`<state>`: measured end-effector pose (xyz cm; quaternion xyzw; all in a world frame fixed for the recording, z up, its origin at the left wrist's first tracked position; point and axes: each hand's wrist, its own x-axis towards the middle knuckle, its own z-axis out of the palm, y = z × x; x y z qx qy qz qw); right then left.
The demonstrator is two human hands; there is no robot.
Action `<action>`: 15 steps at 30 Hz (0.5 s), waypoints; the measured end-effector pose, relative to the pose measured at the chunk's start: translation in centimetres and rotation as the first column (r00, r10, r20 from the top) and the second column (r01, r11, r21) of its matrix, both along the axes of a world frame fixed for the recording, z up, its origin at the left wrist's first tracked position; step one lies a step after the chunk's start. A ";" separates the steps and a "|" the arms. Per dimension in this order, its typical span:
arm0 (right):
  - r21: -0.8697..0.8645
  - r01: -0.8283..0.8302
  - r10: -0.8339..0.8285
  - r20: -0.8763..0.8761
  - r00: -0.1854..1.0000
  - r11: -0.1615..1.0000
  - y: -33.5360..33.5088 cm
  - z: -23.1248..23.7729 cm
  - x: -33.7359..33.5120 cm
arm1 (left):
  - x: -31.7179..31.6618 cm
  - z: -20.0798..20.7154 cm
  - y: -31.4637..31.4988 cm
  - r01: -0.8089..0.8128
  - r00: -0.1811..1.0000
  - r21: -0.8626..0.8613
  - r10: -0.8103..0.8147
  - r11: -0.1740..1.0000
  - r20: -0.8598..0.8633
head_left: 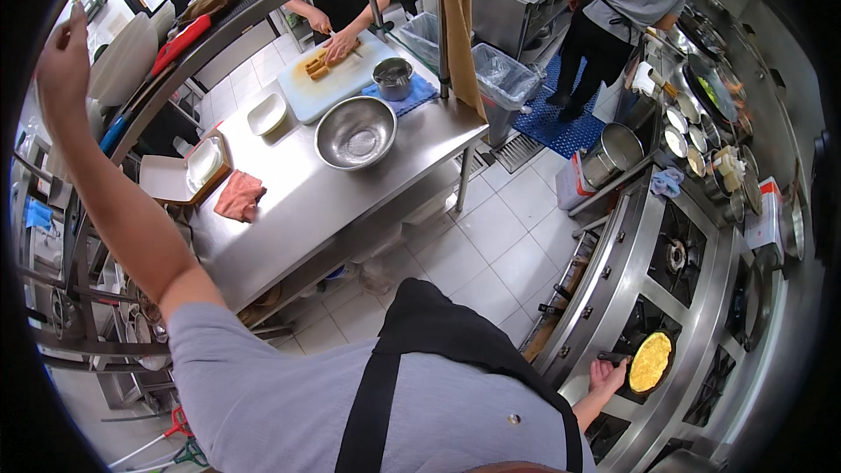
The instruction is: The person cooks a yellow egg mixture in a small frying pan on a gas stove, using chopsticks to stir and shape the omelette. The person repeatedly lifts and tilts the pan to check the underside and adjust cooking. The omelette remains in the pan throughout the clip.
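Note:
My left hand is raised at the far left, beside a stack of white plates on the upper shelf. Its fingers point upward, seemingly apart, and nothing shows in them. On the lower right, my right hand grips the dark handle of a frying pan resting on a stove burner. A round yellow omelette covers most of the pan's inside.
A steel table ahead bears a metal bowl, a pink cloth and an open takeaway box. Across it a person cuts rolled food on a board. Another person stands at the far right by pans.

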<state>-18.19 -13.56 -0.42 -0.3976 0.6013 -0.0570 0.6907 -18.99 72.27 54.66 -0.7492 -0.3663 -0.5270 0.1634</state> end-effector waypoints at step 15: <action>-0.946 -0.070 0.607 0.145 0.781 0.315 7.2 12.4 19.0 | 12.3 -12.1 -22.1 0.576 0.789 0.521 -0.594 0.630 -0.155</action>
